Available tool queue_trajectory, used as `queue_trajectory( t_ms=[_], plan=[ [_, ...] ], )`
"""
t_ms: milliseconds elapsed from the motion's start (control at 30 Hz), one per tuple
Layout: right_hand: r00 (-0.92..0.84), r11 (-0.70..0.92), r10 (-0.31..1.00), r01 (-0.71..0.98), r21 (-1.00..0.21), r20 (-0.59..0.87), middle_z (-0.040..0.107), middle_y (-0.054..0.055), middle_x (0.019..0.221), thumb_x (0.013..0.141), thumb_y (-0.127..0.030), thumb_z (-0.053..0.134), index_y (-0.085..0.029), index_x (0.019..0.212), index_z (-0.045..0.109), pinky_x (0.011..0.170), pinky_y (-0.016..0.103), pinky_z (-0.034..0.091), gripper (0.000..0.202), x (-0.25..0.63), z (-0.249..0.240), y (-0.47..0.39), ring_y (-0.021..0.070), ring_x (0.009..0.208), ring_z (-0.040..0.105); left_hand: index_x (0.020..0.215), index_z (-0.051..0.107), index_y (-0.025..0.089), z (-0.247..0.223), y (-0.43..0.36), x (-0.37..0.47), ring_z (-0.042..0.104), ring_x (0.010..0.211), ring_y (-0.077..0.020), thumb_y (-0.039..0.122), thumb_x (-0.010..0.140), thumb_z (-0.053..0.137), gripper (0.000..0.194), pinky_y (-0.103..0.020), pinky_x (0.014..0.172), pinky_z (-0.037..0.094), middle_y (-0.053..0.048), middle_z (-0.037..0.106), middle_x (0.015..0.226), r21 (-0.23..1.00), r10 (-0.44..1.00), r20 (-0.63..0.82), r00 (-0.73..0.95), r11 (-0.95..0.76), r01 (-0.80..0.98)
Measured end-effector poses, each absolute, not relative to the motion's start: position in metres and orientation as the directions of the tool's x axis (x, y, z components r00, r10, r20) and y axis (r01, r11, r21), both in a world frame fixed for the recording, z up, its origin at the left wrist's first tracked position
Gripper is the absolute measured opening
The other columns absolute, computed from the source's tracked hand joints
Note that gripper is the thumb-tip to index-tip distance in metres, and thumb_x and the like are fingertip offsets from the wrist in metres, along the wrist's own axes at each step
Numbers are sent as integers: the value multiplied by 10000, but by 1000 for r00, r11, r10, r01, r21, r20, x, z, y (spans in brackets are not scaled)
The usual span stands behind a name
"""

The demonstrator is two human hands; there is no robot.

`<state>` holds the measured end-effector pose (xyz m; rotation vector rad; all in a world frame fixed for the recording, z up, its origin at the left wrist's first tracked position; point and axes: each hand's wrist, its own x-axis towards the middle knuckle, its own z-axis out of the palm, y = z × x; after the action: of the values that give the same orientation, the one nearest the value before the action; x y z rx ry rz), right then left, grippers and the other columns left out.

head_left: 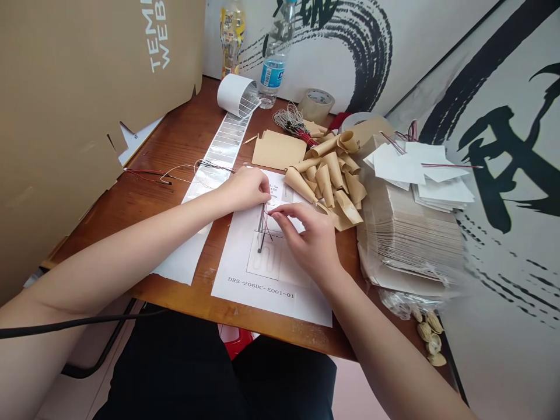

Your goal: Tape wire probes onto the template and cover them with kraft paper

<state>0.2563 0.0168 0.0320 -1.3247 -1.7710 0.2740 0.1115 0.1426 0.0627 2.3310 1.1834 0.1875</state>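
Note:
Both my hands are over a printed sheet (238, 286) on the brown table. My left hand (249, 188) is closed in a pinch on thin dark and red wires (261, 227), which hang down over the sheet's drawing and end in a small black tip. Just right of it, my right hand (308, 233) pinches a red wire strand between thumb and forefinger. More thin wires (151, 172) lie to the left, across a strip of labels (225, 140) that unrolls from a white roll.
Rolled brown papers (326, 181) and flat brown sheets (279, 150) lie beyond my hands. A bagged card stack (411, 233) stands right, a large cardboard box (87, 87) left. Bottles (272, 73), tape (315, 105) and a wire bundle (291, 119) are at the back.

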Motion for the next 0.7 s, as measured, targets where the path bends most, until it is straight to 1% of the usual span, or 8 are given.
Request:
queue_trajectory(
  t_ms=[100,233,333,500,600,700],
  plan=[
    [-46,403,863,665,-629,504,810,36,927,969,-222,636,-226,924,736,780,337,569,110,256,30,18,202,855,752,897,802,167,55,141,104,699,939,-220,172,870,638,166,-334,868,513,-50,801,904,490,774,-33,633,-539,685],
    [-42,404,853,683,-608,519,810,30,913,961,-213,648,-230,912,734,770,336,573,100,254,30,17,203,847,755,1026,811,157,47,139,91,697,1034,-235,132,926,568,264,-371,964,510,-76,797,1034,408,707,39,706,-656,635],
    [-58,420,834,712,-563,549,805,31,886,962,-210,649,-224,911,732,734,328,566,98,252,33,15,198,812,748,1027,821,161,41,136,85,698,1012,-236,151,930,585,255,-372,939,517,-89,776,1038,382,687,105,719,-695,609],
    [-67,429,814,740,-519,577,803,27,878,968,-213,645,-236,916,728,739,336,564,101,252,35,13,196,801,744,992,834,200,32,132,85,688,925,-218,213,920,637,210,-357,869,525,-66,754,975,435,702,152,696,-680,590],
    [-66,438,804,737,-514,592,805,30,901,969,-188,646,-228,930,725,749,332,567,97,253,34,14,195,819,747,1027,829,190,32,131,86,686,931,-222,190,926,594,256,-362,864,529,-77,742,1013,430,696,142,703,-684,590],
    [-56,433,804,737,-518,592,801,31,898,971,-177,646,-219,930,721,745,327,567,96,254,33,15,191,815,744,1072,816,181,34,131,84,681,962,-229,138,927,512,340,-368,878,531,-92,724,1061,397,686,129,716,-697,597]
  ],
)
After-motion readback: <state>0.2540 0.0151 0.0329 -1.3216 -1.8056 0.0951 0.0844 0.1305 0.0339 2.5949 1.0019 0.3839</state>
